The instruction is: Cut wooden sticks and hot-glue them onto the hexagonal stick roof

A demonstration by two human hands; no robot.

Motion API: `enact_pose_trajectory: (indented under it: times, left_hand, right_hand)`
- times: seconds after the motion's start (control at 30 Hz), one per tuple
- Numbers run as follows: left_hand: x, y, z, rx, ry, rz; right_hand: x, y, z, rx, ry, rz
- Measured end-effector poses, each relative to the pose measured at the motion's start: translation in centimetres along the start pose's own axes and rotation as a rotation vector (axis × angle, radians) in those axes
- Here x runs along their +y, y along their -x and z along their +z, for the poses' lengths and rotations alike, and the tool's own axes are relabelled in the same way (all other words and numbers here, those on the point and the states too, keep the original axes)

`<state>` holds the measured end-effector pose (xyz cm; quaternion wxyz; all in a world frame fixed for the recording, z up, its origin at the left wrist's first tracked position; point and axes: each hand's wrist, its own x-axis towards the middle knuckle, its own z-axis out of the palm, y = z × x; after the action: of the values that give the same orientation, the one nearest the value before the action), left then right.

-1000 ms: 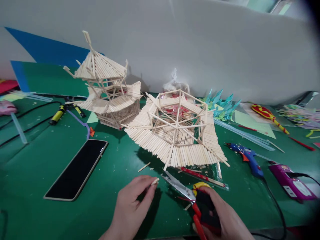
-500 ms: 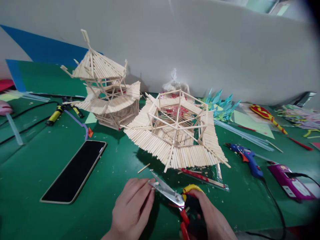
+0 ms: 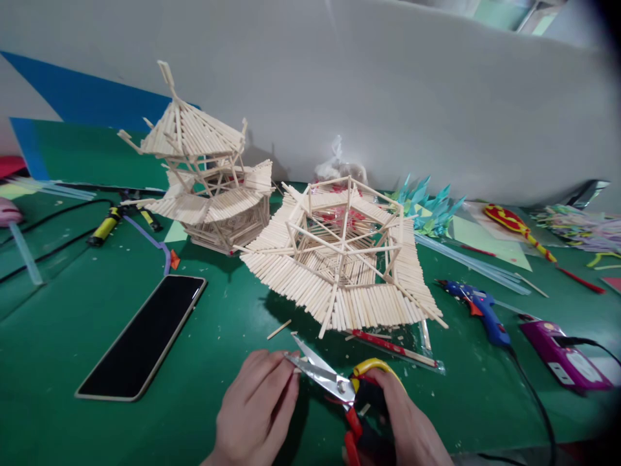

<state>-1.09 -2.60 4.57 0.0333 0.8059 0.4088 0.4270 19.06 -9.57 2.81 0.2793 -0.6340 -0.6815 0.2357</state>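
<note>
Scissors [image 3: 339,386] and stick piece [image 3: 297,371], just in front of the pagoda tier [image 3: 342,246].
From here I see left hand [image 3: 257,408] pinched closed on the stick piece, right hand [image 3: 406,417] curled tightly round the part-open scissors.

In front of the open-framed stick model [image 3: 295,278], the right hand [image 3: 412,424] holds parted scissors [image 3: 334,383] at the stick piece [image 3: 299,371] pinched in the left hand [image 3: 256,408]. A pagoda [image 3: 230,204] is left of the model, a glue gun [image 3: 480,304] right.
</note>
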Motion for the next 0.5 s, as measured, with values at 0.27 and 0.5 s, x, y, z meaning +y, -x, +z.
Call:
enact_pose_trajectory:
  times: [0.27,0.5]
  left_hand:
    - [0.05,-0.42,0.01,-0.003,0.000,0.017]
    - [0.12,-0.66,-0.17,0.009,-0.016,0.042]
  right_hand:
    - [0.30,0.26,0.60,0.028,-0.019,0.029]
    - [-0.01,0.00,0.20,0.002,-0.038,0.020]
